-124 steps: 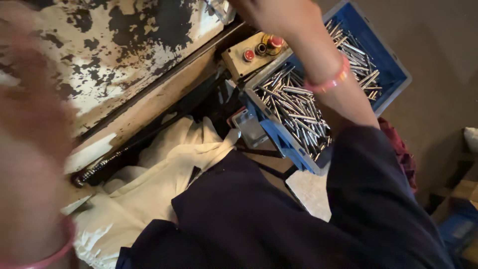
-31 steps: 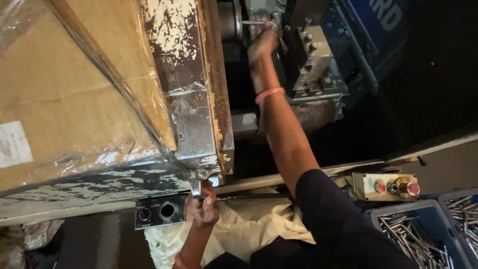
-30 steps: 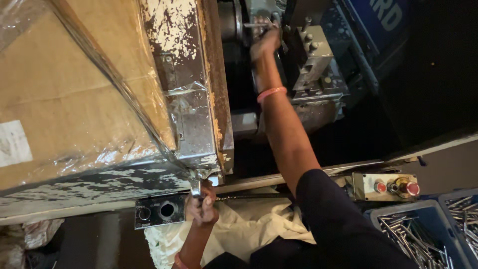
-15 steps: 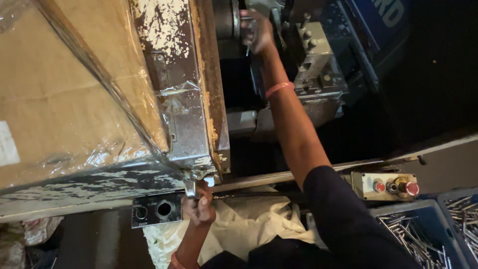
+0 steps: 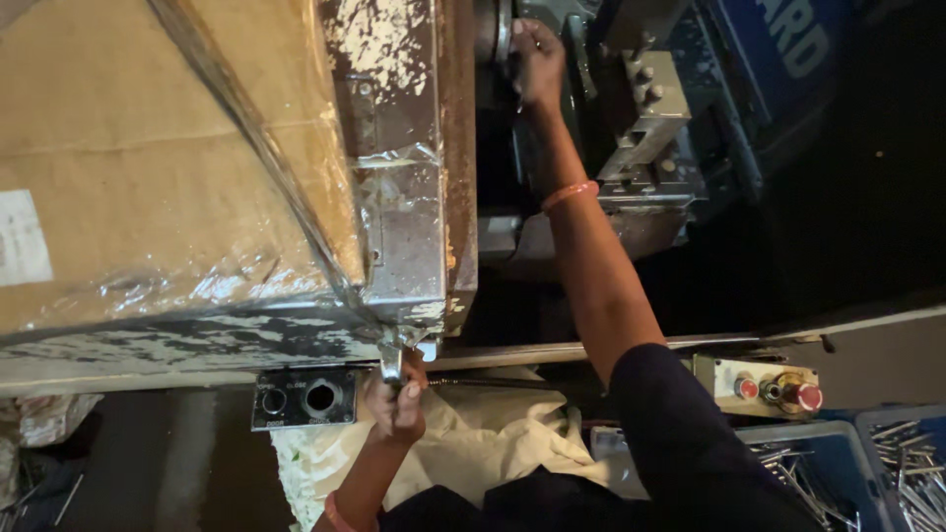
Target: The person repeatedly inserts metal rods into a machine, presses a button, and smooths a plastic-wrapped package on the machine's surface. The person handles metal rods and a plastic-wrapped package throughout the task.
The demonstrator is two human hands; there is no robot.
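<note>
My right hand (image 5: 537, 61) reaches far forward into the machine and rests against the round metal chuck (image 5: 493, 34) at the top; whether a part sits between its fingers is hidden. A pink band is on that wrist. My left hand (image 5: 396, 394) is closed around a small metal lever (image 5: 391, 357) under the front edge of the machine's worn grey housing (image 5: 404, 177). Beside the lever sits a black panel with two round sockets (image 5: 304, 397).
Brown cardboard under clear plastic wrap (image 5: 148, 167) covers the housing's left side. A tool block (image 5: 645, 108) stands right of my arm. A beige button box with red buttons (image 5: 769, 386) and blue bins of metal pins (image 5: 838, 473) lie at lower right. Cream cloth (image 5: 473, 443) covers my lap.
My right hand has pushed further up and left, onto the chuck. My left hand stays on the lever. Four seconds ago the view was on the pin bins.
</note>
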